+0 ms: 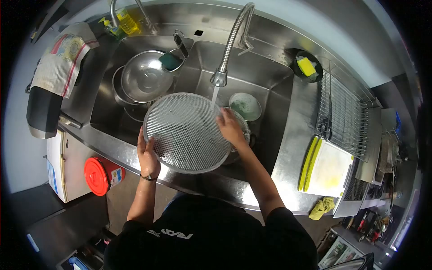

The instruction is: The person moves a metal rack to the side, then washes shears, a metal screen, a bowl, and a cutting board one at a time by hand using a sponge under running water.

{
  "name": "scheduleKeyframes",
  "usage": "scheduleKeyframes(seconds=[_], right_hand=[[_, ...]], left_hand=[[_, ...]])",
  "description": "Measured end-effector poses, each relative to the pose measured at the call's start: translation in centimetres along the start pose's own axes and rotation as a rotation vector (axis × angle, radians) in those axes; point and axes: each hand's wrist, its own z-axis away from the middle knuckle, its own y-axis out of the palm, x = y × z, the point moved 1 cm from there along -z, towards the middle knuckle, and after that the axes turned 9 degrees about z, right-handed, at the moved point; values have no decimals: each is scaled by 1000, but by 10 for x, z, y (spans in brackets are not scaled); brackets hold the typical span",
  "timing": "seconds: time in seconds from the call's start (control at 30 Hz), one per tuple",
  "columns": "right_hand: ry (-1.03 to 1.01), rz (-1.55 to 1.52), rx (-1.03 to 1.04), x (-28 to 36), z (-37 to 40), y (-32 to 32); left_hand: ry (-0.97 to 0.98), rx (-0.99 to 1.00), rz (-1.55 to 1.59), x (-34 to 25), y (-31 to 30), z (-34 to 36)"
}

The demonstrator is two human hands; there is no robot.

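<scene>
A round metal mesh pizza screen [186,132] is tilted over the front of the sink. My left hand [148,157] grips its left rim, with the thumb on top. On the upper right of the screen lies my right hand [231,128], its fingers stretched out over the mesh near the rim. Water from the spring-neck faucet [219,78] runs down onto the screen close to these fingers. Behind the right hand, a small bowl [245,106] with green bits and suds sits in the right basin. Other dishes beneath the screen are partly hidden.
Metal bowls [146,76] and a green scouring pad [170,61] are in the left basin. Right of the sink are a wire rack [344,117], cutting boards [328,168], a yellow sponge [307,66] and a yellow cloth [321,208]. A red lidded bucket [96,176] stands below left.
</scene>
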Motion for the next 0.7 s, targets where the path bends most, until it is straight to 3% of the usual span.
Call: scheduleKeyframes(seconds=[0.03,0.07,0.13,0.23,0.27,0.37,0.5,0.53,0.63,0.67,0.7], right_hand=[[-107,233,-35,15,-2,7],[-113,227,-32,28,-2,15],[-322,388,24,53,-5,27],[-521,162,135,49,-40,15],[-365,257,182,47,-53,-2],[-350,369,86,36,-63,16],[-702,439,205,68,-25,7],[-596,305,216,55,-38,0],[-203,582,5,14,-68,-16],[-207,585,-2,11,-67,-9],[-419,651,33,21,-51,1]], left_hand=[[59,14,-36,2,-1,-2],[115,29,-75,5,-3,-3],[158,58,-71,21,0,-11],[224,126,0,43,4,-21],[187,140,47,53,5,-24],[96,157,196,78,15,-29],[-50,225,277,93,21,-29],[-68,216,286,94,23,-28],[-86,198,284,101,31,-26],[-92,184,264,102,33,-29],[-89,188,267,102,36,-31]])
